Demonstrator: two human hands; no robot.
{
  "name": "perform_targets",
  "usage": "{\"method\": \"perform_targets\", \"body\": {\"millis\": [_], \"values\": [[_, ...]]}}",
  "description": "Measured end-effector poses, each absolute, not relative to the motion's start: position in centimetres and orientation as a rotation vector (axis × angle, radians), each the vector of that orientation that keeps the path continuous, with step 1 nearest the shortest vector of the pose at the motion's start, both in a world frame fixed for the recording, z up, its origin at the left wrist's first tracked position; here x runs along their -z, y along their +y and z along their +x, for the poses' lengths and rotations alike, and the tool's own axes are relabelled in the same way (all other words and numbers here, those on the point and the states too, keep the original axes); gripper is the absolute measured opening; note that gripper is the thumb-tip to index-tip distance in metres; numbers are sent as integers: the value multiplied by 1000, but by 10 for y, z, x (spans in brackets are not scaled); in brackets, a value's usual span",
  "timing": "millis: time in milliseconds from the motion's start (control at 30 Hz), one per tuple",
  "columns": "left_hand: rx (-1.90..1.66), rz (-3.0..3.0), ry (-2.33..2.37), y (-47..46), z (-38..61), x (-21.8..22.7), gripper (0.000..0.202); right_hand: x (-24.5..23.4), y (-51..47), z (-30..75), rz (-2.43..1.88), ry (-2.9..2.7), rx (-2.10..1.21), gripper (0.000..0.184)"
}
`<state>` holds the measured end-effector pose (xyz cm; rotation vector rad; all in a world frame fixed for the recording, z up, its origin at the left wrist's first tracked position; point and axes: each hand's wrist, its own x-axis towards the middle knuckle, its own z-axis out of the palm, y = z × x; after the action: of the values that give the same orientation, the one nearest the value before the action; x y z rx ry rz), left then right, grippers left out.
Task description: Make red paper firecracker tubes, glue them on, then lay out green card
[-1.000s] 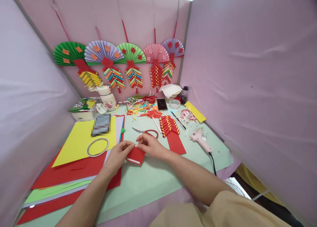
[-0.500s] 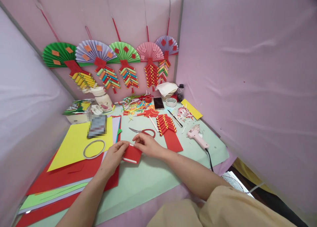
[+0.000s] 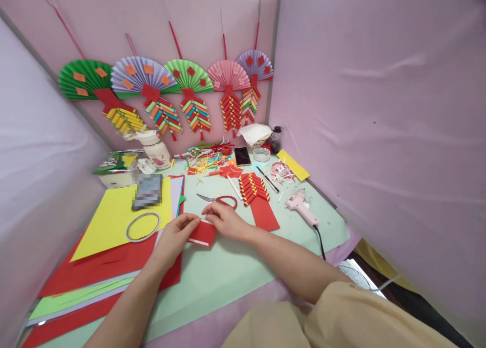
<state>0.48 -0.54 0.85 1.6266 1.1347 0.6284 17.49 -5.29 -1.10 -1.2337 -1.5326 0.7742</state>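
Note:
A small piece of red paper (image 3: 203, 232) with white strips along two opposite edges is held between my hands, low over the pale green table. My left hand (image 3: 181, 231) pinches its left side near the upper white strip. The fingers of my right hand (image 3: 224, 220) are closed on its upper right corner, partly hiding it. Just beyond my right hand lie red-handled scissors (image 3: 227, 202), blades pointing left. To their right is a red strip (image 3: 265, 216) carrying rows of small red paper rolls with yellow ends (image 3: 253, 189).
A pink glue gun (image 3: 302, 206) with a black cord lies at right. Stacked coloured sheets (image 3: 94, 236) and a grey ring (image 3: 128, 231) are at left. Behind are paper scraps (image 3: 212, 161), a phone (image 3: 242, 156), a tape roll (image 3: 261, 155) and hanging paper fans (image 3: 190, 76).
The camera view has shifted slightly. Both hands keep their hold on the red paper; my left fingertips have slid a little to the right along its upper edge.

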Motion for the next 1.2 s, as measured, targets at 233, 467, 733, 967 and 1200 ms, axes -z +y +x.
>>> {"method": "perform_targets", "body": {"millis": [233,467,733,967,1200], "values": [[-631,1642,1185,-3,2,-5,39,13,-52,175,-1242,-1565,-730,17],[-679,1632,1195,-6,3,-10,40,13,-53,175,-1231,-1573,-714,14],[-676,1624,1197,-6,4,-11,39,14,-52,176,-1230,-1587,-703,14],[-660,1634,1191,-5,3,-10,40,14,-51,175,-1238,-1596,-696,14],[-667,1633,1185,-5,3,-10,42,13,-52,176,-1240,-1598,-698,15]]}}
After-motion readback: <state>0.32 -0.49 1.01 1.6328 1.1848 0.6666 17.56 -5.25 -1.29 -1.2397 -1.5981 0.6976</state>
